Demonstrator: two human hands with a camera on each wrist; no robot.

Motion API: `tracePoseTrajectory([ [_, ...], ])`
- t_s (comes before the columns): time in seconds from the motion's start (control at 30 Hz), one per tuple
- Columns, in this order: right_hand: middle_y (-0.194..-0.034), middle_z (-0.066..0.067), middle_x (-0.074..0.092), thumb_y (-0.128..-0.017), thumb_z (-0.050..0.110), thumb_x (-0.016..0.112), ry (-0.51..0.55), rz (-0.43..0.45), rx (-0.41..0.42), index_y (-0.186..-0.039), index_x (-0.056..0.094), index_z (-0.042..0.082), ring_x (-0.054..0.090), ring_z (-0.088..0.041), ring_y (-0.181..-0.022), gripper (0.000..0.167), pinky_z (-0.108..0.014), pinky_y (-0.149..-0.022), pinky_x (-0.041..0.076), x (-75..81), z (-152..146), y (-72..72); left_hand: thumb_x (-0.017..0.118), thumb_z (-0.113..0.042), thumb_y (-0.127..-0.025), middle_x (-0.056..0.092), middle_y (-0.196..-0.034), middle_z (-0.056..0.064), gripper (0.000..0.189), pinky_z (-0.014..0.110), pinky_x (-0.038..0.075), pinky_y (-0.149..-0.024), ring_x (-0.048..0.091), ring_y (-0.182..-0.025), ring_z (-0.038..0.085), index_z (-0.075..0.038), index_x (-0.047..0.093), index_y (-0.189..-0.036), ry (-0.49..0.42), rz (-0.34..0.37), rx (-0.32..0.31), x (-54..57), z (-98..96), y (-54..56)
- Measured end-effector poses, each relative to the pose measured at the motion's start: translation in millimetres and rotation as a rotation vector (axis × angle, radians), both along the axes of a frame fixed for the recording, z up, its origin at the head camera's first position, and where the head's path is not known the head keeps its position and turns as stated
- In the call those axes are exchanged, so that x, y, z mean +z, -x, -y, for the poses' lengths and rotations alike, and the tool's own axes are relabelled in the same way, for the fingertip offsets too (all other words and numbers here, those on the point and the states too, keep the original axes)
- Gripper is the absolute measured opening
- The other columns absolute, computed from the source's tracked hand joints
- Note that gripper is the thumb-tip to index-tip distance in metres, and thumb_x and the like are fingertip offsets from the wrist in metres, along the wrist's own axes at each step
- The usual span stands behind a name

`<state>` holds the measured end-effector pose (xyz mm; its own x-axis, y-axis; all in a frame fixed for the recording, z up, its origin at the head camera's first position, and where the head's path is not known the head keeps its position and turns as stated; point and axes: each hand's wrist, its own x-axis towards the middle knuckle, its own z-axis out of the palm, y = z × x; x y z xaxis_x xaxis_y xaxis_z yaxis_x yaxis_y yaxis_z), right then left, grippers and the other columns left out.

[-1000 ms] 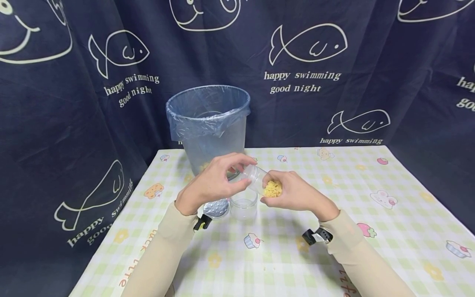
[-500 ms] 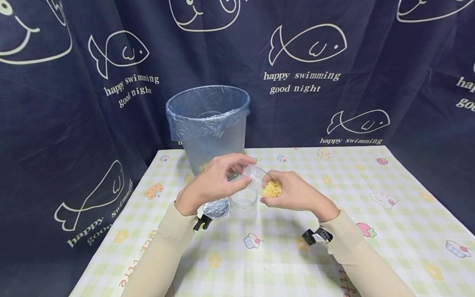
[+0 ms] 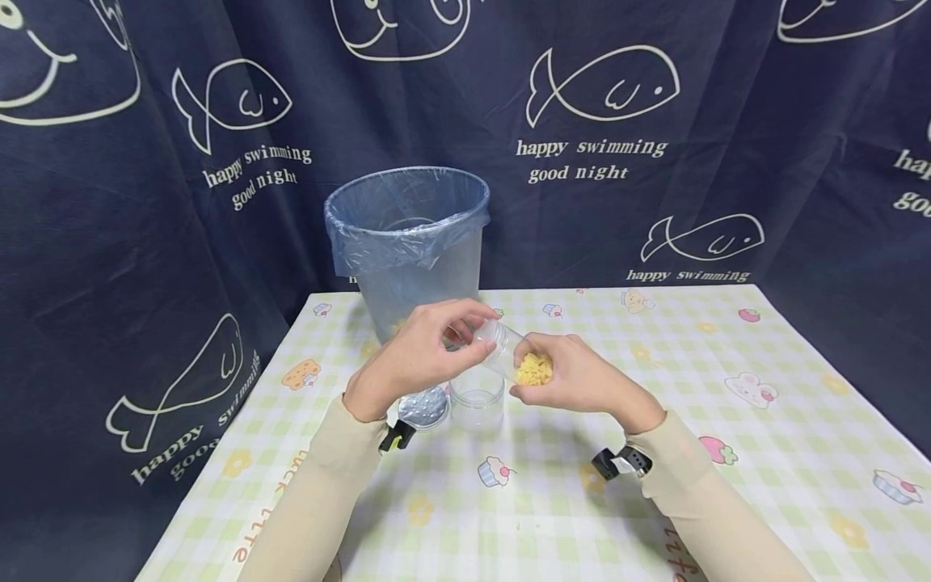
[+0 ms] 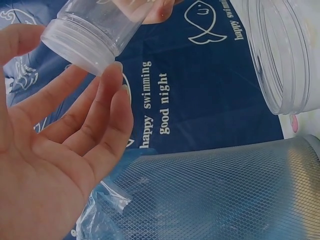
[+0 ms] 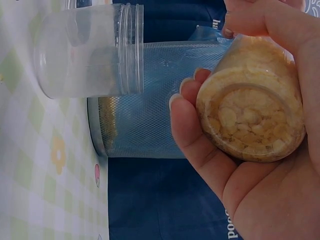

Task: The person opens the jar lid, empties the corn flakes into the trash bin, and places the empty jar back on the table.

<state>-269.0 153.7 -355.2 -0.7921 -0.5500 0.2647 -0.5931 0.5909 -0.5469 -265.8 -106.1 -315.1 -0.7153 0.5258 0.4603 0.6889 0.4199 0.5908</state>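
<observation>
One tilted clear jar (image 3: 506, 349) of yellow pieces (image 3: 534, 370) is held by left fingers (image 4: 119, 112) and right fingers (image 5: 186, 122).

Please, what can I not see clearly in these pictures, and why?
Head view: part of the silver disc, covered by the left hand.
Left wrist view: the far end of the held jar, cut off by the top edge.
Right wrist view: what the yellow patch is, blurred behind the bin mesh.

Head view forward and down, 2 wrist views — near, sideways, sharing the bin (image 4: 200, 190)
</observation>
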Motion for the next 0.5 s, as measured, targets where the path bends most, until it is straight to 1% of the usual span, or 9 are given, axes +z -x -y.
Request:
tracePoseTrajectory([
  [0.13, -0.068, 0.010, 0.055, -0.078, 0.032, 0.085, 0.001, 0.002, 0.001, -0.097, 0.063, 0.028, 0.052, -0.008, -0.055, 0.029, -0.026, -0.052, 0.044, 0.0, 0.3, -0.4, 0.073, -0.032, -0.094, 0.071, -0.100, -0.012, 0.029, 0.034, 0.059, -0.077, 0.068, -0.082, 0.006, -0.025, 0.072, -0.122, 0.000, 0.010, 0.026, 0.0, -0.2, -0.3],
  [0.23, -0.068, 0.010, 0.055, -0.078, 0.032, 0.085, 0.000, 0.002, 0.001, -0.097, 0.063, 0.028, 0.052, -0.008, -0.055, 0.029, -0.026, -0.052, 0.044, -0.2, 0.4, -0.4, 0.073, -0.032, -0.094, 0.070, -0.094, -0.010, 0.027, 0.031, 0.059, -0.077, 0.068, -0.080, 0.006, -0.026, 0.072, -0.121, -0.001, 0.015, 0.034, 0.1, -0.7, -0.2],
  [0.37, -0.068, 0.010, 0.054, -0.078, 0.032, 0.085, -0.003, -0.004, -0.001, -0.097, 0.063, 0.028, 0.052, -0.008, -0.055, 0.029, -0.026, -0.052, 0.043, -0.3, 0.4, -0.2, 0.072, -0.033, -0.096, 0.070, -0.093, -0.008, 0.026, 0.028, 0.058, -0.075, 0.068, -0.078, 0.006, -0.027, 0.073, -0.120, 0.000, 0.018, 0.037, 0.1, -1.2, 0.1],
  [0.5, -0.068, 0.010, 0.054, -0.078, 0.032, 0.085, -0.005, 0.001, -0.004, -0.096, 0.063, 0.028, 0.052, -0.009, -0.055, 0.029, -0.026, -0.052, 0.043, -0.1, 0.6, -0.2, 0.071, -0.035, -0.096, 0.070, -0.092, -0.008, 0.026, 0.028, 0.058, -0.074, 0.068, -0.077, 0.006, -0.027, 0.073, -0.121, 0.003, 0.019, 0.038, 0.2, -1.4, 0.2],
])
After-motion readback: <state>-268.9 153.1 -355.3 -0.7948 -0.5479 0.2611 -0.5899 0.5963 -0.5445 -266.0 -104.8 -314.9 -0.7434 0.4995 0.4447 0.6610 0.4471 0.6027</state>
